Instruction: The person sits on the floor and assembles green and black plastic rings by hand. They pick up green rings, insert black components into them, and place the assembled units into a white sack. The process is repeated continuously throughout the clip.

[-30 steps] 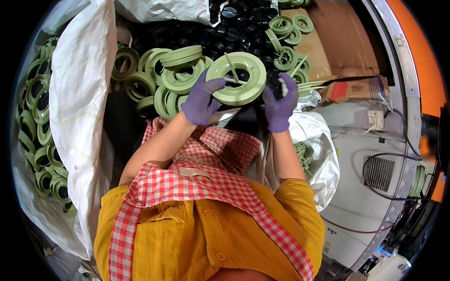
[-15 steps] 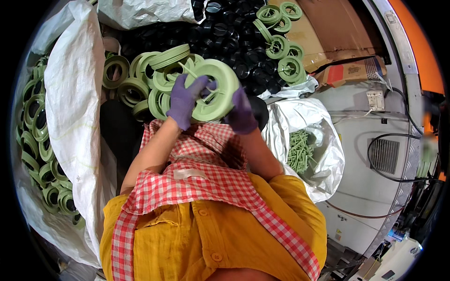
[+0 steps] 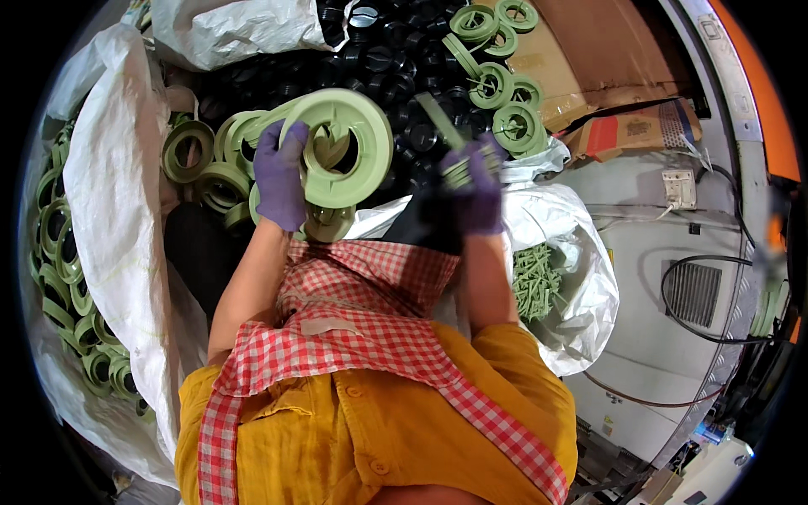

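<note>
My left hand (image 3: 280, 177), in a purple glove, is closed on the left edge of a pale green plastic ring (image 3: 368, 122). The ring is tilted, with an open middle. To the right, my purple-gloved right hand (image 3: 481, 198) is closed around thin green plastic strips (image 3: 441, 119); motion blurs it, and one strip sticks up past the fingers. Behind my left hand lies a pile of similar green rings (image 3: 187, 151), partly hidden by the held one. Below and right of my right hand, many green plastic sticks (image 3: 535, 282) fill part of a white bag (image 3: 593, 286).
A heap of black round caps (image 3: 404, 63) spreads at the back. Several green rings with spokes (image 3: 516, 128) lie by the cardboard (image 3: 581, 50). On the left stands a white sack (image 3: 118, 219) beside more green rings (image 3: 63, 240). A grey cabinet (image 3: 644, 252) with a black cable borders the right.
My right hand has left the ring and moved right with green strips in it. The ring's middle, crossed by spokes before, now shows open. My left hand has shifted slightly left.
</note>
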{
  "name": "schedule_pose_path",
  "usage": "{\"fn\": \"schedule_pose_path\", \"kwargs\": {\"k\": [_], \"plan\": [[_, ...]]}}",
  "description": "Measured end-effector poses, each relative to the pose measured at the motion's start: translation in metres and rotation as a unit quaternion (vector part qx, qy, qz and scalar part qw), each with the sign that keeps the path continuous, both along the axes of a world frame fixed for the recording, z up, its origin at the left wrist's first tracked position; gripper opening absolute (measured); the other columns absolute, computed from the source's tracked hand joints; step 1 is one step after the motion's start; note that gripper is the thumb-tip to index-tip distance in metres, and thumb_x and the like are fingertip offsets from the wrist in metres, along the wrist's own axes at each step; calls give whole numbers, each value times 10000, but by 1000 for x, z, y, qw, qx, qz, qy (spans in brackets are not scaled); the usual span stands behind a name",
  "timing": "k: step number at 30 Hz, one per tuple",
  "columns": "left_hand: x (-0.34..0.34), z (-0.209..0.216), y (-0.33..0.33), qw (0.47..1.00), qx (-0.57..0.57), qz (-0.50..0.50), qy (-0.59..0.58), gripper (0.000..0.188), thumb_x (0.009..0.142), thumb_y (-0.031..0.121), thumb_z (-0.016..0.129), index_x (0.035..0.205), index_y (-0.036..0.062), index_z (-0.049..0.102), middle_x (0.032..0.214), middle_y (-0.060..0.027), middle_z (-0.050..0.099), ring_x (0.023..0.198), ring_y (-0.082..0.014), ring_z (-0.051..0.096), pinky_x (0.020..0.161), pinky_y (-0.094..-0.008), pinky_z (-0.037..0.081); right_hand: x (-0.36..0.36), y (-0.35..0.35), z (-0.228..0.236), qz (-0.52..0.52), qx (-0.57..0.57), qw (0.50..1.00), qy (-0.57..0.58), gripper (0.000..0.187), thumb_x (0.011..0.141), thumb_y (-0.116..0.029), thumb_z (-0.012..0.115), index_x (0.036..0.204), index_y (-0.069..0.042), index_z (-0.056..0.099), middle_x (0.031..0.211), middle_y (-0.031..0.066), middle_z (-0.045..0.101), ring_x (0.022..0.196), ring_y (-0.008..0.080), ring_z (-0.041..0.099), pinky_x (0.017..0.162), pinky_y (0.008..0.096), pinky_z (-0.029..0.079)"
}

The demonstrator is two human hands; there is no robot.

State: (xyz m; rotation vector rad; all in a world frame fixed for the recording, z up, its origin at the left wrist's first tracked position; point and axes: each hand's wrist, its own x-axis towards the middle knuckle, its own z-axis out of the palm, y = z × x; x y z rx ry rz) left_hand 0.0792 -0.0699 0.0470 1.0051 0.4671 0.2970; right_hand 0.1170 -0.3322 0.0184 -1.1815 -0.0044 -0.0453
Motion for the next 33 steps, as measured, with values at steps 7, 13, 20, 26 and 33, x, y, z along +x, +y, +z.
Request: {"fn": "schedule_pose_path", "kwargs": {"k": [7,13,20,26,33], "plan": [[-9,-55,-25,622,773,-124,29,374,655,224,725,1015,176,641,1283,-80,495,1130,-360,468,934,-494,370,155,-159,-44,-223,-765,600,73,806,673,-306,774,1322,-52,368,1277,193,473,1174,334,481,970,416,392],[-11,-48,-26,636,763,-114,-20,374,630,156,731,989,136,629,1229,-106,526,1116,-363,487,918,-482,388,169,-163,-68,-233,-695,639,232,839,620,-291,794,1313,-60,380,1304,202,445,1162,337,504,965,401,415],[6,-41,-72,845,467,-123,-229,413,756,55,664,1152,7,552,1160,-164,564,1075,-313,549,887,-387,458,125,-142,-37,-309,-446,838,-54,725,634,-106,778,1256,-32,413,1200,163,478,1021,287,549,931,337,424],[22,17,-100,973,-9,-230,-31,696,816,73,616,1413,9,263,1268,-135,485,1098,-194,525,909,-292,450,-6,-37,27,56,-37,997,43,624,834,-323,625,1329,-39,374,1226,103,493,1097,214,510,943,345,427],[-14,-17,-61,953,143,-256,-73,752,740,86,689,1374,-12,296,1203,-125,516,1081,-178,514,918,-292,435,-66,32,11,146,93,984,30,692,893,-515,514,1334,-1,373,1260,101,507,1146,214,500,965,351,412]]}}
